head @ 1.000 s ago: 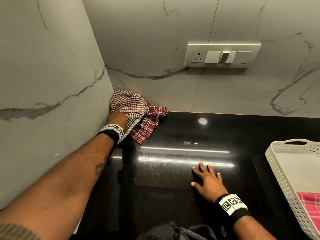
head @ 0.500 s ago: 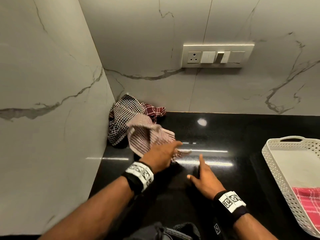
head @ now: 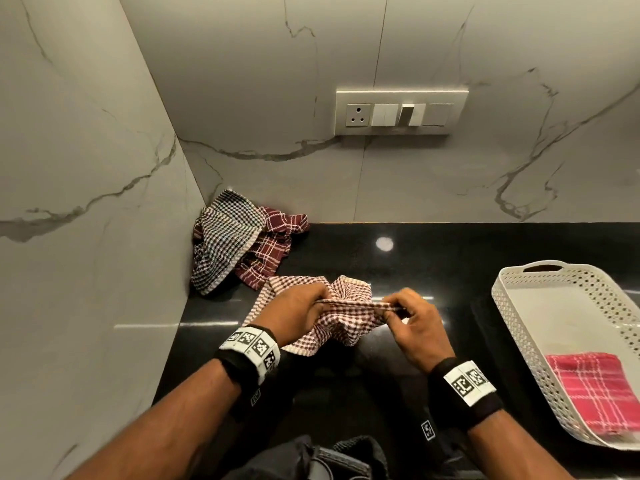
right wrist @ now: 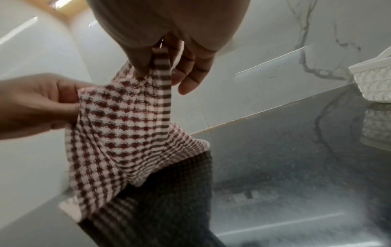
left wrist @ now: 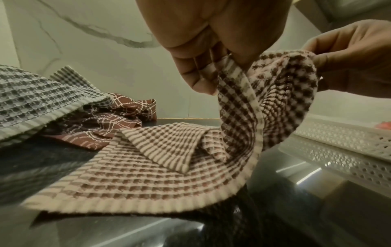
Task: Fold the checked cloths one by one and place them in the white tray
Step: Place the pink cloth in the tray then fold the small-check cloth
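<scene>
A brown-and-cream checked cloth [head: 341,320] [left wrist: 160,168] [right wrist: 125,133] is lifted partly off the black counter [head: 433,271], its lower part still lying there. My left hand [head: 299,311] [left wrist: 213,66] pinches its upper edge on the left. My right hand [head: 412,318] [right wrist: 167,66] pinches the same edge on the right. Two more cloths lie crumpled in the back-left corner: a black-and-white checked cloth [head: 225,244] [left wrist: 36,102] over a maroon plaid cloth [head: 273,251] [left wrist: 118,120]. The white perforated tray [head: 519,327] [left wrist: 342,138] [right wrist: 374,80] stands at the right, with a folded red plaid cloth [head: 595,389] in its near end.
Marble walls close off the left side and the back. A switch panel [head: 398,114] is set in the back wall. Bare counter lies between the held cloth and the tray.
My left hand pulled the brown-and-cream cloth off the corner pile to the counter's middle. My right hand lifted from the counter and took hold of the cloth's edge.
</scene>
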Available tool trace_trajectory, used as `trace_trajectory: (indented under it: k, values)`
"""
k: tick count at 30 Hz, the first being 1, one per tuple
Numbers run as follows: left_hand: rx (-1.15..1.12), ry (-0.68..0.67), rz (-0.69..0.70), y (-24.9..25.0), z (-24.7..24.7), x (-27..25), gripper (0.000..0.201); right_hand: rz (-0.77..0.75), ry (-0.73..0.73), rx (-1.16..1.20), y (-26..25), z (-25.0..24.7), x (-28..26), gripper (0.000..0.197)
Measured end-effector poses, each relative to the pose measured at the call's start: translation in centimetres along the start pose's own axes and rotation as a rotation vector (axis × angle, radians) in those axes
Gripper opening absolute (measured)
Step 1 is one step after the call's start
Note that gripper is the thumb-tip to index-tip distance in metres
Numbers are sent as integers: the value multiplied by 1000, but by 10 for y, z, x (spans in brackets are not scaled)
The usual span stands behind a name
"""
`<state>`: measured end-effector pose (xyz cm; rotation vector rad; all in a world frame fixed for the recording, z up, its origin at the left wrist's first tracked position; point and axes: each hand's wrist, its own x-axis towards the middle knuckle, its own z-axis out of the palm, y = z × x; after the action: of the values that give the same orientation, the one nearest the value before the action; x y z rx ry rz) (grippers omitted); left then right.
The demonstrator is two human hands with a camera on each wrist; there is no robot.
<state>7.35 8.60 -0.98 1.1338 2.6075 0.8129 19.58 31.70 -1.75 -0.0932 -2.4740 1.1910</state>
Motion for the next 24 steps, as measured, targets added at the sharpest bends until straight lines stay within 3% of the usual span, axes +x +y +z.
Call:
trace_trajectory:
  k: [8, 12, 15, 17, 20, 22, 24]
  values:
    - [-21, 103, -167, -15, -20, 20, 15, 25, 100, 151, -13, -29, 19, 15]
    - [-106, 177, -220, -16, -28, 21, 9, 57, 156, 213, -17, -41, 21, 20]
    - [31, 169, -212, -12, -33, 19, 12, 132, 175, 225, -18, -45, 21, 19]
    - [138, 120, -163, -1, -33, 18, 22, 169, 116, 247, -21, -44, 23, 12]
    - [13, 15, 74, 36, -23, 20, 66, 103, -69, 186, -35, -33, 28, 8]
    - [-130, -51, 167, 62, -17, 24, 67, 79, -159, 176, -49, -23, 28, 10]
    - [-260, -101, 134, 76, -16, 29, 49, 150, -102, 202, -56, -18, 26, 12]
